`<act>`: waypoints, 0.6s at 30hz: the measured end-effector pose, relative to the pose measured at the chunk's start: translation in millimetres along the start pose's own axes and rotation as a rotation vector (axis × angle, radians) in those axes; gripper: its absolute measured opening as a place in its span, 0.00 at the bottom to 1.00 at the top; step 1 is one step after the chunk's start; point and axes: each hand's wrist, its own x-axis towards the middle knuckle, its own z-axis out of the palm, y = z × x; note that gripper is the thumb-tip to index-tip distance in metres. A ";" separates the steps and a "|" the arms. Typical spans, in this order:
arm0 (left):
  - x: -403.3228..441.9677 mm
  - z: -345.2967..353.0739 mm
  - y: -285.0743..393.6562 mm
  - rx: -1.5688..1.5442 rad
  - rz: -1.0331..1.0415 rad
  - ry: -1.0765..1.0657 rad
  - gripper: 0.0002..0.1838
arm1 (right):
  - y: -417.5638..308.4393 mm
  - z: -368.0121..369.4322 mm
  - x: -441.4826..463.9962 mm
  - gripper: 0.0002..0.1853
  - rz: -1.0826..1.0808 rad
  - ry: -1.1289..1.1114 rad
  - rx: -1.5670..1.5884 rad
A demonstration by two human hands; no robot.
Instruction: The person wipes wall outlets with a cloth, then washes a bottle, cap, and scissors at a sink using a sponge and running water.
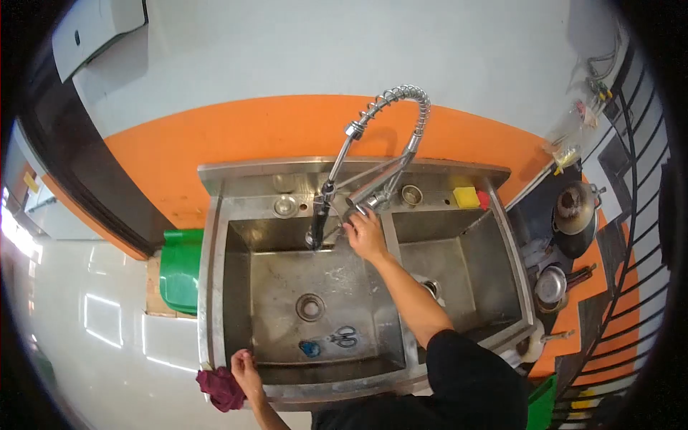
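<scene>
My right hand point(366, 235) is closed around the faucet lever point(362, 211) at the back of the steel sink point(213, 287). Above it, the spring-coil faucet point(398, 94) arches over, its dark spray head point(319, 222) hanging into the left basin. My left hand point(247, 373) is at the front left corner of the rim, fingers loosely bent, with nothing visible in them. Right beside it, a maroon cloth point(222, 389) drapes over the edge. On the left basin's floor lie scissors point(345, 337) and a small blue item point(309, 348), near the drain point(310, 307).
A yellow sponge point(466, 198) and a red one point(484, 200) sit on the back ledge, with a metal strainer cup point(411, 194) and another strainer point(285, 206). A green bin point(180, 272) stands left. Pans point(552, 285) and a wok point(575, 208) are at right, beside black railing point(622, 301).
</scene>
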 end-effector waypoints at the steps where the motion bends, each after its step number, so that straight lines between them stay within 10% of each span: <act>1: -3.8 -2.1 -3.8 -0.041 -0.063 0.029 0.08 | -8.7 3.3 -27.8 0.11 0.037 0.069 -0.003; 2: -6.7 -2.9 1.9 -0.013 -0.066 0.008 0.07 | 2.6 10.3 -44.1 0.11 -0.039 -0.257 -0.114; 11: 8.6 21.8 0.2 0.009 -0.014 -0.070 0.09 | 1.8 10.6 -34.9 0.18 0.249 0.214 0.194; 18: 13.8 57.6 36.1 -0.070 -0.153 -0.196 0.09 | -10.6 18.6 -85.3 0.20 1.428 0.107 1.227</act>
